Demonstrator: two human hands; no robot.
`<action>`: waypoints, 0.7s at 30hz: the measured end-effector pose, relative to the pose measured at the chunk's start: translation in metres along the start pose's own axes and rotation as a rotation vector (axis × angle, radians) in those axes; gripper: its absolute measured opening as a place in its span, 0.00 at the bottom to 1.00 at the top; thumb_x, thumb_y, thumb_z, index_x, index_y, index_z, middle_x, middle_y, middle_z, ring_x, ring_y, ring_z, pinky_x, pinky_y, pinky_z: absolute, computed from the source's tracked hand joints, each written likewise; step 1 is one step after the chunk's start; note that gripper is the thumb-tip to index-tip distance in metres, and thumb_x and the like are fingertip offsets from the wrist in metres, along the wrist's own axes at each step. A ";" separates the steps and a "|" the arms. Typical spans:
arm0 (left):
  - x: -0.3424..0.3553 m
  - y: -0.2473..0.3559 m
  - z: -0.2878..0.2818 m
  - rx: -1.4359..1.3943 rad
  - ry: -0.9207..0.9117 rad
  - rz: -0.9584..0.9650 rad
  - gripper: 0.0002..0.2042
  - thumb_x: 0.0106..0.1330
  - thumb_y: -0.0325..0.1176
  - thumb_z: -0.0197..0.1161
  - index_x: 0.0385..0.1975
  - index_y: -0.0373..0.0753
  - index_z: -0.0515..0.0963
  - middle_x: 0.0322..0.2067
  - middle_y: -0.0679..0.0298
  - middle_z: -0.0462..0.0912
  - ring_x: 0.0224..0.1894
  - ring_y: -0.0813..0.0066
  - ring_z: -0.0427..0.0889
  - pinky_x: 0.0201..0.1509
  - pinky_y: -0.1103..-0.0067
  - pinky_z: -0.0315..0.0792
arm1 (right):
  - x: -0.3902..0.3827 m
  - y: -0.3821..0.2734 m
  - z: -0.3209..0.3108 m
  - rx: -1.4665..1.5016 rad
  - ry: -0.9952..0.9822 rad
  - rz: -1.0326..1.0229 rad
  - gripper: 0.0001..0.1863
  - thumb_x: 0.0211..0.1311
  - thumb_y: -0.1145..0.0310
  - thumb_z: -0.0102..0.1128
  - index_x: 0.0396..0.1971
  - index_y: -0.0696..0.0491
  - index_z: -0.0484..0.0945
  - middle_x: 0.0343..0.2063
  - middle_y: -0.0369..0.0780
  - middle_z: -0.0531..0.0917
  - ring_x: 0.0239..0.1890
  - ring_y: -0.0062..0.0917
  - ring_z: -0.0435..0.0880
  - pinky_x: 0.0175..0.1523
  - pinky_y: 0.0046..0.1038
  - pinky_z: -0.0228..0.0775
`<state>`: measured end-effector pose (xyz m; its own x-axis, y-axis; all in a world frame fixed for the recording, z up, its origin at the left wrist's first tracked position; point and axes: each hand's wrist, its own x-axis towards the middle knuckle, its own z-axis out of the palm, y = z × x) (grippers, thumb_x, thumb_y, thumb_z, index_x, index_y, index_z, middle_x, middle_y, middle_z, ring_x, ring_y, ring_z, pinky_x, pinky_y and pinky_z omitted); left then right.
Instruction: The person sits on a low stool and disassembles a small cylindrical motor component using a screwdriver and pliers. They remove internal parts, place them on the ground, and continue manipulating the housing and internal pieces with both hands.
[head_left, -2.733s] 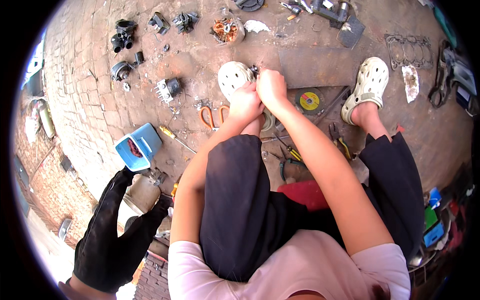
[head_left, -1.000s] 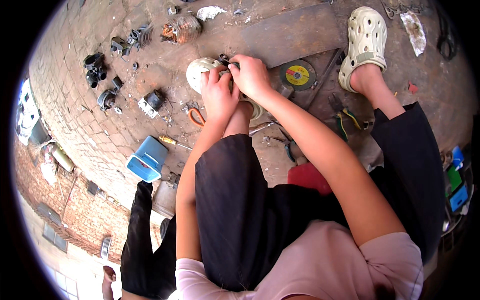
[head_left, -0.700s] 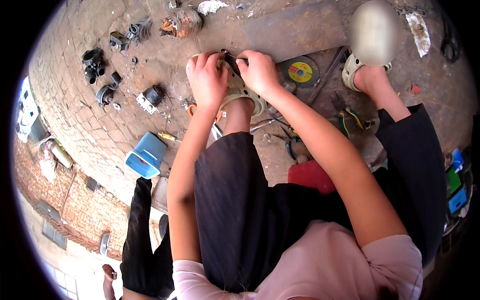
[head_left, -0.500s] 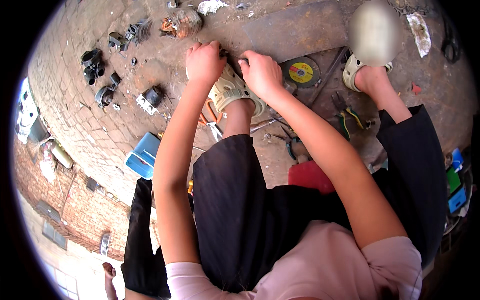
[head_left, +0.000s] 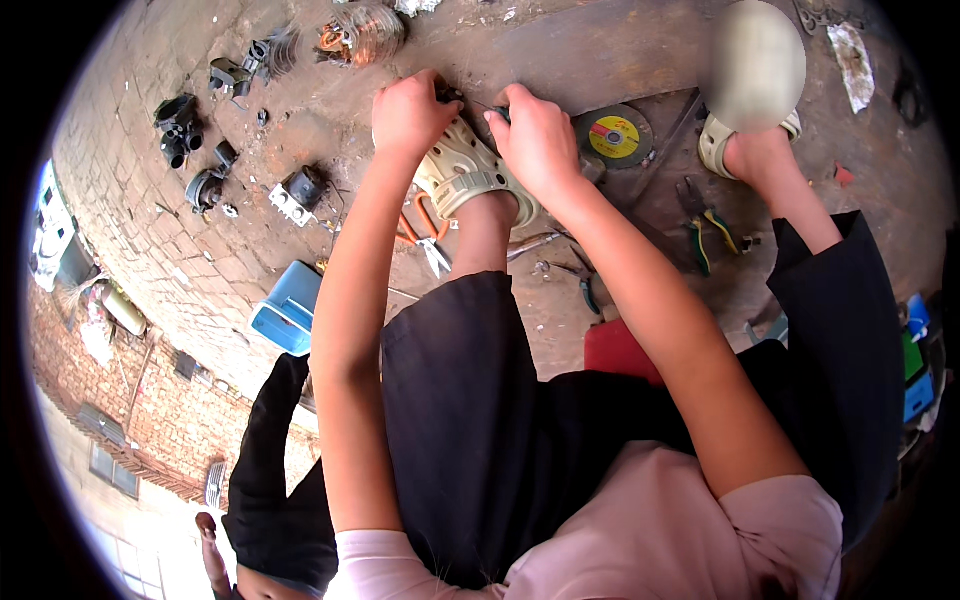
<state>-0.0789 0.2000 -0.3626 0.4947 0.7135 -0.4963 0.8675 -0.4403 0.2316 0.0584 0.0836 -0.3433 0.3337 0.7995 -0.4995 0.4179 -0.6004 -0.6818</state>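
My left hand [head_left: 412, 110] and my right hand [head_left: 535, 140] meet on the ground just beyond my left foot in its cream clog [head_left: 465, 172]. Both have their fingers closed around a small dark metal part [head_left: 470, 100], mostly hidden by the fingers. My left forearm runs down the outside of my left knee, and my right forearm crosses above the black trouser leg [head_left: 470, 420]. My other foot stands at the right in a blurred clog [head_left: 755, 70].
On the dirty brick floor lie orange-handled snips [head_left: 425, 232], a yellow-labelled cutting disc [head_left: 615, 135], green-and-yellow pliers [head_left: 705, 235], a copper-wound coil [head_left: 362, 30], dark metal parts [head_left: 180, 125], a small motor part [head_left: 298, 190] and a blue box [head_left: 290, 308]. A person in black [head_left: 280, 480] is at lower left.
My left arm has swung out from above my knee to the left side of my leg. Both hands stay closed at the same spot in front of the clog.
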 end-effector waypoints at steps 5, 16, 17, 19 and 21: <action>-0.009 -0.008 -0.008 -0.111 0.030 0.092 0.14 0.56 0.35 0.64 0.42 0.40 0.81 0.37 0.55 0.84 0.41 0.54 0.82 0.46 0.66 0.74 | 0.011 -0.003 0.000 0.028 -0.007 -0.041 0.13 0.58 0.64 0.63 0.31 0.61 0.78 0.22 0.51 0.82 0.30 0.47 0.83 0.38 0.41 0.75; -0.010 -0.011 -0.005 -0.115 0.054 0.087 0.12 0.60 0.32 0.60 0.43 0.41 0.80 0.37 0.51 0.83 0.41 0.50 0.81 0.47 0.65 0.74 | 0.023 -0.002 0.000 0.126 -0.089 0.007 0.12 0.55 0.65 0.65 0.29 0.60 0.80 0.27 0.52 0.83 0.34 0.48 0.82 0.42 0.42 0.76; -0.010 -0.011 -0.005 -0.116 0.061 0.092 0.12 0.60 0.32 0.60 0.43 0.40 0.80 0.37 0.51 0.83 0.41 0.50 0.81 0.47 0.65 0.74 | 0.023 -0.001 0.001 0.133 -0.084 0.001 0.12 0.55 0.65 0.65 0.29 0.60 0.80 0.27 0.52 0.83 0.34 0.48 0.82 0.42 0.42 0.76; -0.010 -0.011 -0.004 -0.114 0.064 0.096 0.12 0.60 0.32 0.60 0.42 0.40 0.80 0.37 0.51 0.83 0.41 0.50 0.81 0.47 0.65 0.75 | 0.024 0.000 0.003 0.147 -0.076 -0.011 0.12 0.55 0.65 0.65 0.28 0.60 0.80 0.27 0.52 0.83 0.35 0.48 0.82 0.42 0.42 0.76; -0.010 -0.011 -0.006 -0.108 0.057 0.094 0.12 0.59 0.32 0.60 0.42 0.40 0.80 0.37 0.52 0.83 0.41 0.51 0.81 0.47 0.65 0.75 | 0.026 0.000 0.004 0.132 -0.088 -0.018 0.12 0.55 0.65 0.65 0.28 0.60 0.80 0.27 0.52 0.82 0.35 0.48 0.82 0.42 0.42 0.76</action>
<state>-0.0925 0.2010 -0.3554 0.5733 0.7033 -0.4203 0.8165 -0.4472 0.3653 0.0641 0.1040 -0.3583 0.2491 0.8122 -0.5276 0.3064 -0.5829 -0.7526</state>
